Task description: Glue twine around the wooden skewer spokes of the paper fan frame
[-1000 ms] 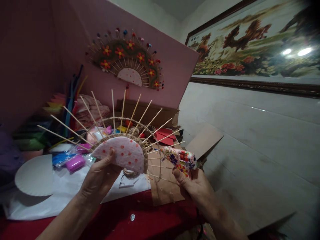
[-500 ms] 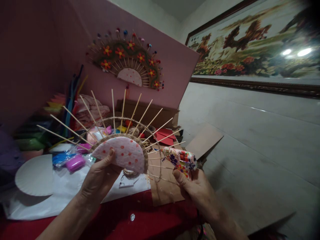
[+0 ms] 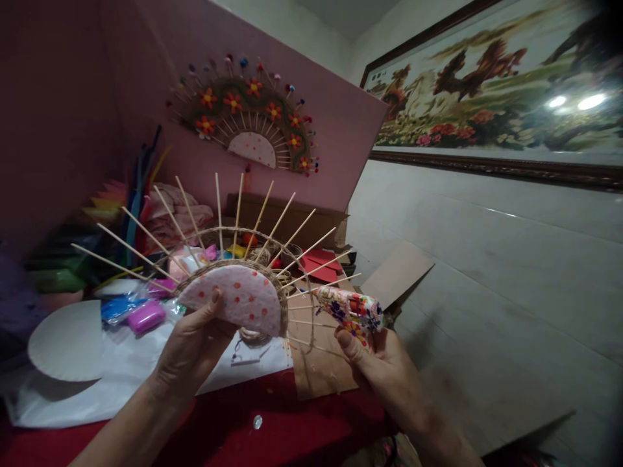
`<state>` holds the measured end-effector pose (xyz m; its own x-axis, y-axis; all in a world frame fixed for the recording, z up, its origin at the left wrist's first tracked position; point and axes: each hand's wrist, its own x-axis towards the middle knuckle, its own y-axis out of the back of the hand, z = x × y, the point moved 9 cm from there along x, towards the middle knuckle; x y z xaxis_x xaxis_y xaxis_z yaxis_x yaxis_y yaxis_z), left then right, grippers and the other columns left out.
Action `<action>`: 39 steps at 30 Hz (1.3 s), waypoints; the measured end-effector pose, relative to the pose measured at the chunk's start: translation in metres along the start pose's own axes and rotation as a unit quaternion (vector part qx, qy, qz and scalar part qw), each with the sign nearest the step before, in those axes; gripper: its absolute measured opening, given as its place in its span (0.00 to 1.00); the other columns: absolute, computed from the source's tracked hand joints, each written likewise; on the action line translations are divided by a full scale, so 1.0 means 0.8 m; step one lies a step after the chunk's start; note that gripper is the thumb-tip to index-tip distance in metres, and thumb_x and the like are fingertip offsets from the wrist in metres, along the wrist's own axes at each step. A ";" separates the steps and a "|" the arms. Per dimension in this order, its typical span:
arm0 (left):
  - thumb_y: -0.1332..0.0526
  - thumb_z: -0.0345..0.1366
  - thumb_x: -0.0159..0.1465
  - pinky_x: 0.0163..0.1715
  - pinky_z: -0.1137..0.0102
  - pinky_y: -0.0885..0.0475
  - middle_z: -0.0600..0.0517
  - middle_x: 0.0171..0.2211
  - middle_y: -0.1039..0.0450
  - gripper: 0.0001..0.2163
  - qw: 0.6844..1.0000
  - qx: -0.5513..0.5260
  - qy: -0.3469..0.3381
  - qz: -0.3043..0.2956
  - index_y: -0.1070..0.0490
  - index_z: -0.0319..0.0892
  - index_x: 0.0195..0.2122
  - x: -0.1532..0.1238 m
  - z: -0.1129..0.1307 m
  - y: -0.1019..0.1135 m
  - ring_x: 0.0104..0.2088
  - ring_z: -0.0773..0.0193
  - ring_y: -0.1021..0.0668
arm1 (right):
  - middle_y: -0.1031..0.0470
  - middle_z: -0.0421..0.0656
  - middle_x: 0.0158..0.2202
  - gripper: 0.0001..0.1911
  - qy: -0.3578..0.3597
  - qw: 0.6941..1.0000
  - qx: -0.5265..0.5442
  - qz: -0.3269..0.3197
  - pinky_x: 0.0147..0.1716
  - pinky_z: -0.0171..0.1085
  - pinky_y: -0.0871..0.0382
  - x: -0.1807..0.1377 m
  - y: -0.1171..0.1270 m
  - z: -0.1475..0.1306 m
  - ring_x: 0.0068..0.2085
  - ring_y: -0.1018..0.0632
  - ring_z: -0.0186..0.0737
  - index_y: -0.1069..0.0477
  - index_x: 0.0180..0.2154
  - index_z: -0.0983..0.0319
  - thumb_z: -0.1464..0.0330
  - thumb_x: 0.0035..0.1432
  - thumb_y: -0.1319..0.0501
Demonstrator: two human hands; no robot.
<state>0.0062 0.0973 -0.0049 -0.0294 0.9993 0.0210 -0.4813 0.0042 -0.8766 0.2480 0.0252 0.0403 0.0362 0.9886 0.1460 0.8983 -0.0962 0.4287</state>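
Sticks poke out like sun rays from a half-round spotted fan. The fan is held up in the air over the red surface. The left hand has its grip pinched on the fan, with the thumb on the front. The right hand has its grip wrapped around a flowery tool that looks like a glue gun. Its tip is close to a loop of string, on the fan's right side. I can't tell if they touch. I think the step is gluing the string to the sticks. The next move seems to need a still fan and a small dab of glue right where string and stick cross. A prettier fan is behind.
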 end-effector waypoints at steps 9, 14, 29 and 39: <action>0.40 0.26 0.59 0.35 0.66 0.22 0.48 0.34 0.19 0.11 1.000 -0.001 0.001 0.001 0.25 0.42 0.41 0.000 -0.001 -0.002 0.33 0.58 0.18 | 0.45 0.32 0.16 0.20 0.001 1.000 0.018 -0.006 0.12 0.28 0.52 0.003 -0.003 0.005 0.16 0.45 0.26 0.30 0.30 0.64 0.52 0.55 0.41; 0.42 0.24 0.60 0.35 0.66 0.21 0.46 0.34 0.19 0.11 1.000 -0.001 0.003 0.022 0.26 0.40 0.42 -0.002 0.000 -0.003 0.33 0.58 0.18 | 0.45 0.33 0.15 0.22 -0.006 0.999 0.039 0.005 0.12 0.29 0.52 0.003 0.000 0.009 0.16 0.45 0.26 0.32 0.25 0.63 0.50 0.51 0.39; 0.42 0.24 0.60 0.35 0.65 0.21 0.47 0.35 0.20 0.12 1.000 -0.010 0.003 0.027 0.26 0.42 0.43 -0.001 0.000 -0.002 0.33 0.59 0.18 | 0.45 0.32 0.15 0.26 -0.004 0.988 0.150 -0.043 0.13 0.29 0.50 0.001 -0.013 -0.006 0.15 0.43 0.26 0.29 0.37 0.65 0.48 0.50 0.38; 0.48 0.23 0.64 0.35 0.65 0.22 0.46 0.34 0.20 0.13 0.999 -0.022 0.002 0.050 0.26 0.39 0.44 0.003 0.009 0.001 0.33 0.60 0.18 | 0.40 0.34 0.20 0.21 0.086 0.941 0.293 0.146 0.14 0.30 0.48 0.006 0.034 -0.005 0.16 0.39 0.27 0.33 0.33 0.61 0.49 0.51 0.39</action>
<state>-0.0007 0.0990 -0.0025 -0.0727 0.9949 -0.0697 -0.4379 -0.0946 -0.8940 0.2706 0.0267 0.0558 0.2934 0.8917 0.3446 0.9499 -0.2316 -0.2097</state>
